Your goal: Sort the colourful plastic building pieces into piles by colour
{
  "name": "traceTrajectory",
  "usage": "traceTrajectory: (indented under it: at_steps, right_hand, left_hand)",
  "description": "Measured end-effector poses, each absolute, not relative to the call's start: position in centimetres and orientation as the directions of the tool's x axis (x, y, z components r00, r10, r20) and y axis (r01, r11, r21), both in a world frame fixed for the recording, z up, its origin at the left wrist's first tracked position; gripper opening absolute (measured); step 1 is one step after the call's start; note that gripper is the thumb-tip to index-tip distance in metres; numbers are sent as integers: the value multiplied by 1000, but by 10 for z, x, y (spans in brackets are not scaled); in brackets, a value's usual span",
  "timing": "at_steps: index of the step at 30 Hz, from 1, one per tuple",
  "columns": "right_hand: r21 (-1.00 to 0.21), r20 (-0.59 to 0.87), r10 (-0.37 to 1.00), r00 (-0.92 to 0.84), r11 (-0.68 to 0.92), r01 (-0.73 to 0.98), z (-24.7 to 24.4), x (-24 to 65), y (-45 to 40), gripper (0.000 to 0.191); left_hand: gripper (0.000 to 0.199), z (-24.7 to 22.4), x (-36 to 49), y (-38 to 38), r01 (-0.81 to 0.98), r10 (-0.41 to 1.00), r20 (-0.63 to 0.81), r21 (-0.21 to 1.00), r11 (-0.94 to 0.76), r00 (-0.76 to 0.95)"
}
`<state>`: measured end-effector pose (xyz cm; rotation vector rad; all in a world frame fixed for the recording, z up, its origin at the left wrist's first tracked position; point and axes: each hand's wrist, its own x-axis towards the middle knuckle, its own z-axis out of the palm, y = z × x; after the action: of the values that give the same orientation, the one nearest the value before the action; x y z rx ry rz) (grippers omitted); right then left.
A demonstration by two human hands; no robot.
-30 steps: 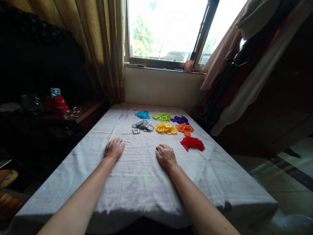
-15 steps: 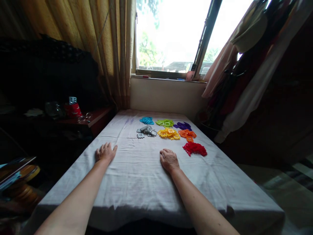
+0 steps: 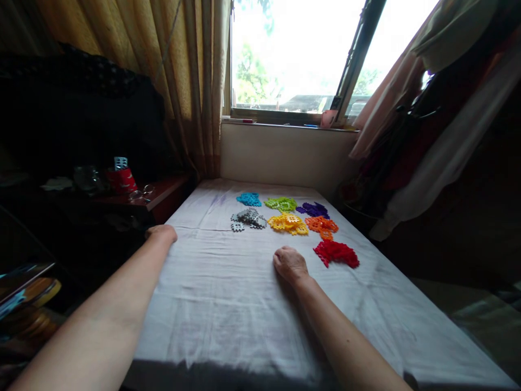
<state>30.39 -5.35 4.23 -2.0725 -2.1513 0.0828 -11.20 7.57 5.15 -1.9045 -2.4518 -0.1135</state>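
Observation:
At the left edge of the table, my left hand lies over the cloth's border, its fingers dark and mostly hidden beyond the edge. My right hand rests on the white cloth with its fingers curled under, and nothing shows in it. Beyond it lie heaps of flat plastic interlocking pieces: red, orange, yellow, grey, blue, green and purple. The red and yellow heaps are nearest to my right hand, apart from it.
On a dark side table at left stand a red cup and a pair of glasses. A curtain and a window sill bound the back. Clothes hang at right. A wooden stool-like object stands at lower left.
My left hand has moved left from lying spread on the cloth to the table's edge. My right hand stays in about the same place, its fingers more curled. The view has shifted slightly.

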Motion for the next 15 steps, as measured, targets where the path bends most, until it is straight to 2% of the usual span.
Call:
traceTrajectory:
  at_steps: [3, 6, 11, 15]
  right_hand:
    - [-133, 60, 998, -23, 30, 991, 45, 307, -33, 33]
    - [-168, 155, 986, -66, 92, 981, 33, 314, -23, 28]
    - [-275, 346, 928, -140, 243, 930, 3, 324, -29, 19]
    - [-315, 441, 873, -207, 367, 875, -1, 343, -33, 19]
  left_hand:
    - [42, 55, -107, 95, 954, 954, 14, -35, 298, -298]
    - [44, 55, -96, 111, 968, 970, 30, -63, 241, -240]
    - [55, 44, -81, 134, 992, 992, 69, -60, 110, -106]
    - [58, 29, -83, 141, 994, 994, 3, -27, 105, -105]
